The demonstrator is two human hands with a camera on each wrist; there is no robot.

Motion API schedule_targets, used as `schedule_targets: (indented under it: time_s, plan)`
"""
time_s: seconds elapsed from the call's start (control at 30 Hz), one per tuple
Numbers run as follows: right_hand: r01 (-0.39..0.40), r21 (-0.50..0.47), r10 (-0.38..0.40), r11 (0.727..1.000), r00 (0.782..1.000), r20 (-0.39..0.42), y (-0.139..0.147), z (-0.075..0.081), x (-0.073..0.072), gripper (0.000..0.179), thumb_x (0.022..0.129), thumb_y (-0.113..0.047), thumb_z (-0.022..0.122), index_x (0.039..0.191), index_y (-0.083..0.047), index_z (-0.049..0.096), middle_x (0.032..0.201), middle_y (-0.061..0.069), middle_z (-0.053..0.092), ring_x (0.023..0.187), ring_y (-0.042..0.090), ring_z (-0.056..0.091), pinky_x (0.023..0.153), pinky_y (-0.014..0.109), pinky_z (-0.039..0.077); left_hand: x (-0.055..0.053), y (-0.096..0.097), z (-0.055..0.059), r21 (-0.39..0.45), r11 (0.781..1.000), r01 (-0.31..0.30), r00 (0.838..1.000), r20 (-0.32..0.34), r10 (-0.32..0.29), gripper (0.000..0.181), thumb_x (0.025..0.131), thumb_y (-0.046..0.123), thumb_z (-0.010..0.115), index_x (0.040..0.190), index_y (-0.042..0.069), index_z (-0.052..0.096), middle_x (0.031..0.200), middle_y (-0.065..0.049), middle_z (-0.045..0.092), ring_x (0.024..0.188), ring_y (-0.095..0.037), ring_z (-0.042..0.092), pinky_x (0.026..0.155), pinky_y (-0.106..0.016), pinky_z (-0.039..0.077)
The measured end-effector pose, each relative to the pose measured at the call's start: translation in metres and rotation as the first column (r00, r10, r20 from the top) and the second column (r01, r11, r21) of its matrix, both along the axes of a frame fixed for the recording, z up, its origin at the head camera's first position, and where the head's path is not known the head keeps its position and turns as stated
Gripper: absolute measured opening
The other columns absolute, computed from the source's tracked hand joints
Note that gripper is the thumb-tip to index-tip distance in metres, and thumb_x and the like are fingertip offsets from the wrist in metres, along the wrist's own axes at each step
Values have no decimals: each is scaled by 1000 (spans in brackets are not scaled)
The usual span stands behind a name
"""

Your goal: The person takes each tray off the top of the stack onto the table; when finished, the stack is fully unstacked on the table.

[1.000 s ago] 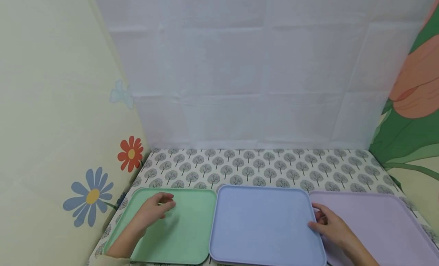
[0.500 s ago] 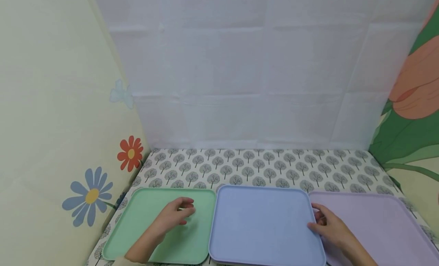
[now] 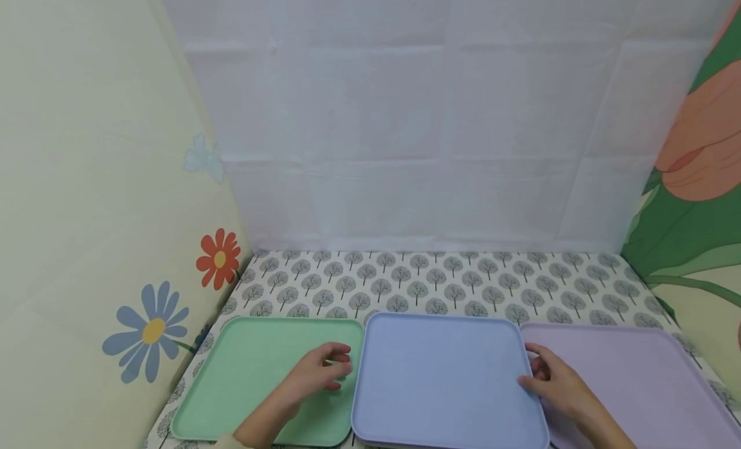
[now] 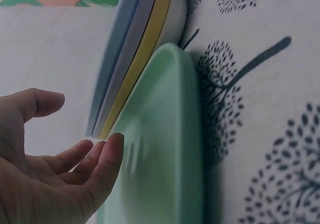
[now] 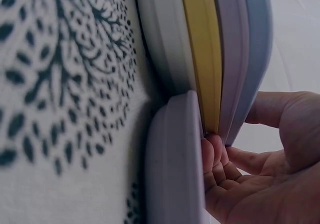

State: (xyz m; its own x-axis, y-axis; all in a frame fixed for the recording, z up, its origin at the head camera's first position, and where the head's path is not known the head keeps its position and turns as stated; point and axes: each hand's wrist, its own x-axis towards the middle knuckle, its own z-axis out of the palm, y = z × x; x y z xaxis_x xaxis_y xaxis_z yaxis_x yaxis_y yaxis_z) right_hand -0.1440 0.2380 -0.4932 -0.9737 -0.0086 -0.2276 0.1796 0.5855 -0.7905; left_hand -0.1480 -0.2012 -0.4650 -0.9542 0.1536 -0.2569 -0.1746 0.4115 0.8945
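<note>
A stack of trays stands in the middle, with a light blue tray (image 3: 442, 378) on top. Below it, in the left wrist view, show a purple tray (image 4: 129, 49), a yellow tray (image 4: 142, 54) and a white one (image 4: 175, 14). My right hand (image 3: 558, 384) holds the stack's right edge, thumb over the blue rim and fingers curled at the side, fingertips by the yellow tray's edge (image 5: 207, 59). My left hand (image 3: 318, 375) hovers over the green tray (image 3: 243, 365) near the stack's left edge, holding nothing, thumb and fingers apart.
On the right lies a separate lavender tray (image 3: 631, 372), its left edge beside the stack. The tree-print tablecloth (image 3: 399, 282) runs back to a white cloth backdrop (image 3: 405, 114). Flower-printed walls (image 3: 116, 211) rise at both sides.
My left hand has moved right across the green tray, toward the stack. The right hand stays at the stack's right edge, and the trays have not visibly shifted.
</note>
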Motion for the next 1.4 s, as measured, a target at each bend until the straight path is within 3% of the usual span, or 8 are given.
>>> schedule_targets:
  time_s: [0.33, 0.57, 0.93, 1.4]
  plan:
    - [6, -5, -6, 1000, 1000, -6, -2, 0, 1, 71, 86, -7, 75, 146, 9, 40, 97, 8, 58, 84, 19, 54, 66, 25, 49, 4, 9, -10, -16, 1000, 11, 1000, 20, -11, 57, 87, 16, 74, 133, -11, 54, 117, -16, 65, 92, -20, 65, 77, -38, 61]
    - [-1, -6, 1, 1000, 1000, -9, -2, 1, 2, 71, 86, -7, 75, 146, 9, 40, 96, 8, 57, 84, 19, 53, 66, 25, 49, 4, 15, -10, -55, 998, 23, 1000, 19, -22, 61, 84, 15, 76, 135, -10, 54, 118, -15, 64, 93, -19, 64, 76, -37, 60]
    - [-4, 36, 6, 999, 998, -58, -2, 2, 4, 68, 86, -4, 72, 146, 10, 43, 95, 7, 59, 84, 18, 53, 67, 22, 49, 0, 20, -11, -164, 986, 22, 998, -47, -30, 65, 78, 12, 80, 133, -9, 55, 107, -10, 63, 84, -18, 57, 66, -31, 52]
    - [46, 75, -41, 996, 997, -68, -3, 8, 8, 67, 86, -7, 71, 146, 8, 44, 107, 12, 64, 91, 19, 59, 72, 24, 52, -1, 20, -16, -186, 981, 47, 995, -78, -63, 65, 76, 11, 80, 131, -11, 55, 106, -10, 62, 82, -18, 56, 67, -31, 52]
